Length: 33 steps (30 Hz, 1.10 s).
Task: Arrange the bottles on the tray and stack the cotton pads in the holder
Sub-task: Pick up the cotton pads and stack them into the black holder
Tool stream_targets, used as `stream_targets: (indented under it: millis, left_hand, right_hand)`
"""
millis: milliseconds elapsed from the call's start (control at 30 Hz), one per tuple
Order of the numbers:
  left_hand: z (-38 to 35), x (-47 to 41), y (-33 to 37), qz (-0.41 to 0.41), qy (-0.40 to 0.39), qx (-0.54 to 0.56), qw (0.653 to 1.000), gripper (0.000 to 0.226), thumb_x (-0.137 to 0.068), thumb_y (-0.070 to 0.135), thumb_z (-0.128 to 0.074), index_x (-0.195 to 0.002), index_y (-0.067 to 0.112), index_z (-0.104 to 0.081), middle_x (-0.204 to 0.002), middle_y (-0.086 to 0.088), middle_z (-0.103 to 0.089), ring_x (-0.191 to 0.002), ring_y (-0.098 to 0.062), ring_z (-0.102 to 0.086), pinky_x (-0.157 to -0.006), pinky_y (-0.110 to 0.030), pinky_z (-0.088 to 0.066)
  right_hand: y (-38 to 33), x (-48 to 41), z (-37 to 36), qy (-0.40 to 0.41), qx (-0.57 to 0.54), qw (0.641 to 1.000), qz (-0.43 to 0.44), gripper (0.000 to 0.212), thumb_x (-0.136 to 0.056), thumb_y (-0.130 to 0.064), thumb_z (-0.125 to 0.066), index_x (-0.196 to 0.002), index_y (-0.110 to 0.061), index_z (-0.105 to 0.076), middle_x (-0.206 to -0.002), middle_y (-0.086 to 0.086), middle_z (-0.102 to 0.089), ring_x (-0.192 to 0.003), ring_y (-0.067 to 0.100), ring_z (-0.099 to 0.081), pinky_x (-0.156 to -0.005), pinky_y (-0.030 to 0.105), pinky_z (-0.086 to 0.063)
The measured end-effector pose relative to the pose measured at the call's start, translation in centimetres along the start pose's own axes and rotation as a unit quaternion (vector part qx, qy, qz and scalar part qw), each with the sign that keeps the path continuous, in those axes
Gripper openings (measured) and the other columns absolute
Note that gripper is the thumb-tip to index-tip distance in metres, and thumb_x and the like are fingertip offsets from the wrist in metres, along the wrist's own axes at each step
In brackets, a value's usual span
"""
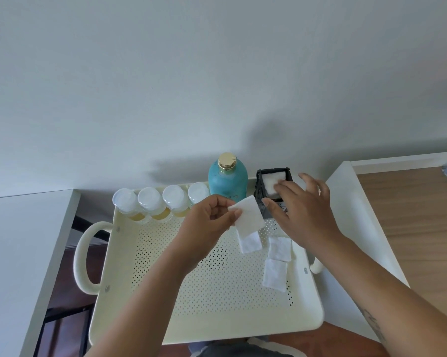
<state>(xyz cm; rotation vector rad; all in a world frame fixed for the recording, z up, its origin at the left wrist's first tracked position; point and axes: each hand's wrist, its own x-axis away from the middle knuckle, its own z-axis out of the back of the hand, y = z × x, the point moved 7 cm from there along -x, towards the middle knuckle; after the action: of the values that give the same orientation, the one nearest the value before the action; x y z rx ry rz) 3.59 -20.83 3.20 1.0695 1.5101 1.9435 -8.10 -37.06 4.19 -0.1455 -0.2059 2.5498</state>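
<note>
A cream perforated tray (pixel 207 292) carries several small clear bottles (pixel 150 202) in a row along its far edge, with a tall teal bottle (pixel 227 179) with a gold cap to their right. At the far right corner stands a black square holder (pixel 264 176) with white cotton pads (pixel 270 182) inside. My left hand (pixel 207 222) pinches one white cotton pad (pixel 248 215) above the tray. My right hand (pixel 302 210) rests over the holder, fingertips on the pads inside and thumb on its front wall. Three loose cotton pads (pixel 275 274) lie on the tray's right side.
The tray has looped handles (pixel 84 256) on both sides. A white surface (pixel 16 253) lies to the left and a wooden tabletop (pixel 418 228) with a white edge to the right. A plain wall rises just behind the tray. A dark gap shows left of the tray.
</note>
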Motion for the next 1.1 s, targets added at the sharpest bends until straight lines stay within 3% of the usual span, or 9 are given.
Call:
stream_targets:
  millis: [167,300,333,500,567,800,933,1033,1100]
  left_hand:
    - [-0.1,-0.2,0.1,-0.002,0.002,0.012,1.000,0.011,-0.089,0.022,-0.071,-0.097,0.015,-0.067,-0.083,0.003,-0.076,-0.076,-0.007,-0.066,-0.071,-0.020,-0.055]
    - [-0.4,-0.2,0.0,-0.005,-0.002,0.016,1.000,0.010,-0.089,0.024,-0.071,-0.096,0.018,-0.068,-0.085,0.002,-0.076,-0.078,-0.008,-0.067,-0.069,-0.020,-0.055]
    - [-0.5,-0.2,0.1,-0.007,-0.005,0.020,1.000,0.009,-0.089,0.024,-0.071,-0.095,0.019,-0.068,-0.086,0.002,-0.076,-0.078,-0.008,-0.068,-0.069,-0.019,-0.054]
    - [-0.7,-0.4,0.1,-0.013,-0.011,0.031,0.999,0.007,-0.088,0.025,-0.072,-0.093,0.022,-0.068,-0.088,0.000,-0.076,-0.080,-0.011,-0.067,-0.071,-0.023,-0.055]
    - [-0.7,-0.5,0.0,-0.012,-0.012,0.032,0.999,0.010,-0.087,0.026,-0.072,-0.095,0.021,-0.068,-0.089,-0.001,-0.076,-0.081,-0.013,-0.067,-0.073,-0.025,-0.055]
    - [-0.9,0.0,-3.0,0.034,0.023,0.036,0.999,0.049,-0.073,0.061,-0.067,-0.101,0.021,-0.070,-0.093,0.005,-0.077,-0.079,-0.009,-0.070,-0.075,-0.028,-0.057]
    - [-1.4,0.2,-7.5,0.105,0.078,0.023,0.991,0.027,-0.092,0.047,-0.059,-0.095,0.022,-0.070,-0.091,0.007,-0.076,-0.078,-0.010,-0.067,-0.071,-0.027,-0.054]
    - [-1.8,-0.3,-9.1,0.081,0.100,-0.130,0.983,0.006,-0.094,0.032,-0.059,-0.094,0.033,-0.065,-0.096,0.015,-0.069,-0.074,0.003,-0.062,-0.064,-0.018,-0.047]
    - [-2.6,-0.6,-9.5,0.043,0.092,-0.205,0.973,0.013,-0.094,0.030,-0.060,-0.106,0.031,-0.064,-0.108,0.015,-0.064,-0.076,0.002,-0.061,-0.065,-0.020,-0.049]
  right_hand:
    - [-1.0,2.2,2.8,0.117,-0.169,0.979,-0.010,0.028,-0.090,-0.031,-0.055,-0.113,-0.019,-0.067,-0.114,-0.008,-0.068,-0.111,0.027,-0.052,-0.086,0.037,-0.036]
    - [-1.7,3.6,2.1,0.040,-0.357,0.932,-0.047,0.027,-0.090,-0.029,-0.064,-0.116,-0.023,-0.063,-0.105,-0.013,-0.065,-0.097,0.000,-0.052,-0.080,0.006,-0.038]
    - [-1.8,3.7,1.7,0.015,-0.391,0.918,-0.067,0.027,-0.089,-0.030,-0.065,-0.115,-0.025,-0.062,-0.103,-0.015,-0.065,-0.094,-0.004,-0.054,-0.075,0.003,-0.039]
    - [-1.6,3.6,0.1,-0.057,-0.536,0.828,-0.158,0.016,-0.088,-0.031,-0.067,-0.104,-0.026,-0.068,-0.093,-0.009,-0.072,-0.083,-0.003,-0.064,-0.065,0.007,-0.047]
    - [-1.6,3.6,-0.1,-0.068,-0.558,0.811,-0.163,0.010,-0.088,-0.031,-0.068,-0.097,-0.028,-0.070,-0.088,-0.009,-0.073,-0.081,-0.001,-0.066,-0.063,0.007,-0.048]
    - [-0.4,3.4,0.4,-0.048,-0.546,0.818,-0.173,0.005,-0.087,-0.034,-0.067,-0.091,-0.032,-0.069,-0.086,-0.010,-0.072,-0.080,0.003,-0.066,-0.062,0.007,-0.047]
    - [0.5,3.4,0.9,-0.026,-0.554,0.812,-0.179,0.006,-0.086,-0.036,-0.068,-0.092,-0.037,-0.069,-0.087,-0.017,-0.072,-0.080,-0.003,-0.065,-0.062,0.004,-0.044]
    - [1.3,3.5,0.9,-0.008,-0.559,0.808,-0.186,0.007,-0.086,-0.034,-0.069,-0.090,-0.040,-0.068,-0.086,-0.018,-0.071,-0.080,-0.003,-0.064,-0.067,0.008,-0.045]
    - [1.8,3.6,0.8,-0.005,-0.557,0.808,-0.192,0.005,-0.086,-0.035,-0.069,-0.090,-0.038,-0.068,-0.084,-0.020,-0.070,-0.078,-0.004,-0.063,-0.069,0.012,-0.044]
